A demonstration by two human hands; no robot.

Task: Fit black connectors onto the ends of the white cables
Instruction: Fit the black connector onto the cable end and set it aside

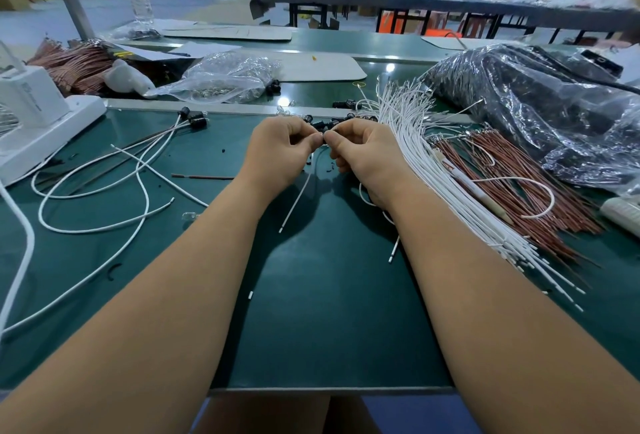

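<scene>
Green matte worktable (329,312), fanned bundle of thin white cables (433,163) right of centre. Left hand (277,153) and right hand (367,153) meet fingertip to fingertip above the mat, each pinching. Between them one white cable (299,196) hangs down onto the table, small black plastic connector (320,125) at the fingertips.

A green-topped workbench (329,312) carries loose white cables (93,191) at left – a fanned white cable bundle (433,170) and brown wires (512,184) at right, black connectors (197,120) scattered near the far edge, a clear bag (225,78), a large black-filled bag (540,108), a white device (34,122)
</scene>
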